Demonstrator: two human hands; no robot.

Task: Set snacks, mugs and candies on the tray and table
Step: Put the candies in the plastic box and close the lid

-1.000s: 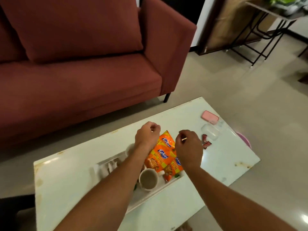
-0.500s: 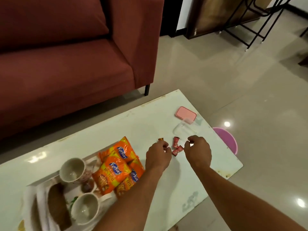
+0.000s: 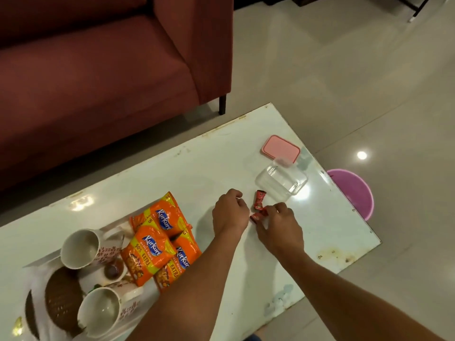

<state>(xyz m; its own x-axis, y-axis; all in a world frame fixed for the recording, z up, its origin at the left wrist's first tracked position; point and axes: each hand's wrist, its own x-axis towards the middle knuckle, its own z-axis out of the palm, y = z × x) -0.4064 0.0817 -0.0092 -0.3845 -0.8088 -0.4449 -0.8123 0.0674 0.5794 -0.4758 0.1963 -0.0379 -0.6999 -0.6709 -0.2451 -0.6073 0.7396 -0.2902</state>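
Note:
On the white table (image 3: pixel 172 173), my right hand (image 3: pixel 278 225) pinches a red wrapped candy (image 3: pixel 257 216) that lies on the tabletop. A second red candy (image 3: pixel 259 199) lies just beyond it. My left hand (image 3: pixel 230 212) is curled into a fist right beside them, and nothing shows in it. Three orange snack packets (image 3: pixel 157 242) overlap at the tray's right end. Two white flowered mugs (image 3: pixel 81 248) (image 3: pixel 103 311) lie on their sides on the tray (image 3: pixel 37 264) at the lower left.
An empty clear plastic box (image 3: pixel 282 180) sits past the candies, with its pink lid (image 3: pixel 280 146) behind it near the table's far edge. A pink bucket (image 3: pixel 352 193) stands on the floor at the table's right. A red sofa (image 3: pixel 98 82) runs along the far side.
Both hands left the snack packets on the tray and moved right to the candies. My right hand has closed on one red candy. The view dropped and swung right.

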